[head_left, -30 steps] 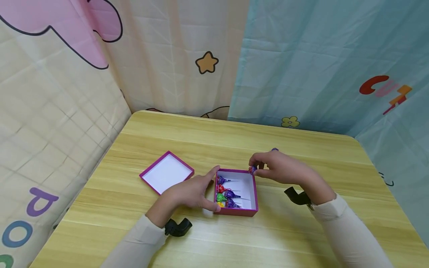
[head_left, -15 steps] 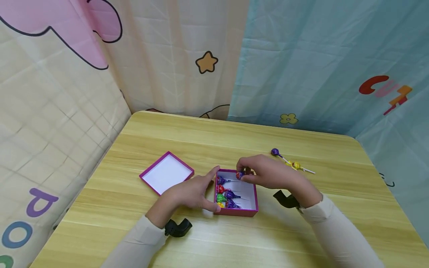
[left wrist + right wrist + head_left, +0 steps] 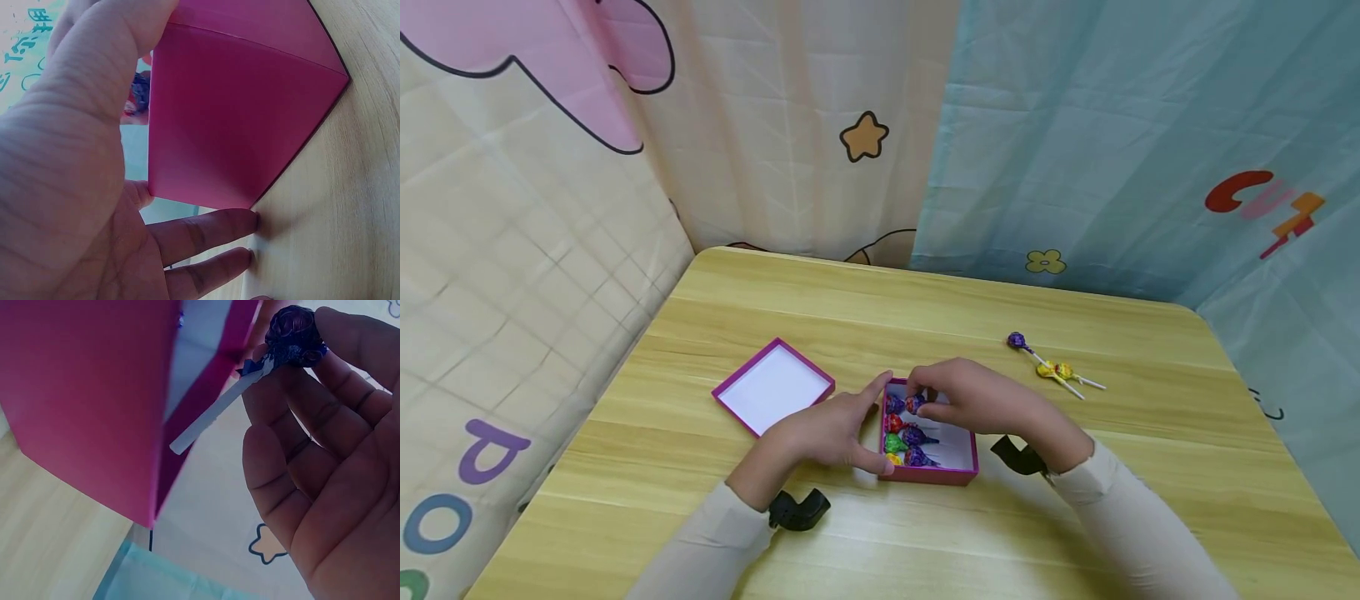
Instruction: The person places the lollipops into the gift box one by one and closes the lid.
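Box (image 3: 928,475) partly behind right hand (image 3: 981,393)

A rectangular table (image 3: 850,292) with yellowish wood grain has rounded far corners. Beyond its far edge hangs a cream curtain (image 3: 805,167) printed with an orange star (image 3: 864,137); toward the far right corner, a pale blue curtain (image 3: 1075,150) bears a yellow flower (image 3: 1045,262). Along the left edge, a cream cloth (image 3: 497,225) shows grid lines and a purple letter (image 3: 511,442). Soft light leaves a pale sheen on the tabletop.
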Motion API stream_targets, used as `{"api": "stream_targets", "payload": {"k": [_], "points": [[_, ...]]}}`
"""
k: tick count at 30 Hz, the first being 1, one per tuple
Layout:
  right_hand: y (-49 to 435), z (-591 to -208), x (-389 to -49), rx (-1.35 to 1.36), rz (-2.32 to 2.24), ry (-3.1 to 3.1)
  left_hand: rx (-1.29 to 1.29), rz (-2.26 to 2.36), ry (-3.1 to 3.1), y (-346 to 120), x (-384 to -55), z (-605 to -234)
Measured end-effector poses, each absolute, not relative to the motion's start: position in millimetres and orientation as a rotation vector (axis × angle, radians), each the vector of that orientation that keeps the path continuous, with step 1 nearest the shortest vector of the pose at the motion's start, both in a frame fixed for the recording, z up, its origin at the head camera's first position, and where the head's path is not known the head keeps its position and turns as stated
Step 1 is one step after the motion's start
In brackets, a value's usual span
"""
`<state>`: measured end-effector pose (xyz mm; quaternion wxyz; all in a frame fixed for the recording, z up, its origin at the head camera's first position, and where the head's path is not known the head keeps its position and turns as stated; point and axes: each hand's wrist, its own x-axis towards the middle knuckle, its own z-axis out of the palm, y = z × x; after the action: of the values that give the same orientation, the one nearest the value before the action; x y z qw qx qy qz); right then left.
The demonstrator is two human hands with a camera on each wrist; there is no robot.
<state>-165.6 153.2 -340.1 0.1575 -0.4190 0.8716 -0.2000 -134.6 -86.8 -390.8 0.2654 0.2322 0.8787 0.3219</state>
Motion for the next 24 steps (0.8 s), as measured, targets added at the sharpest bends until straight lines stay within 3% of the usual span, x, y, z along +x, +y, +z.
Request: {"api": "stream_targets", "payload": {"k": [24], "points": [[135.3, -369.8, -162.7, -1.199, -0.197, 2.629, 0.642, 0.889, 2.368, -87.8, -134.5, -387.7]]}}
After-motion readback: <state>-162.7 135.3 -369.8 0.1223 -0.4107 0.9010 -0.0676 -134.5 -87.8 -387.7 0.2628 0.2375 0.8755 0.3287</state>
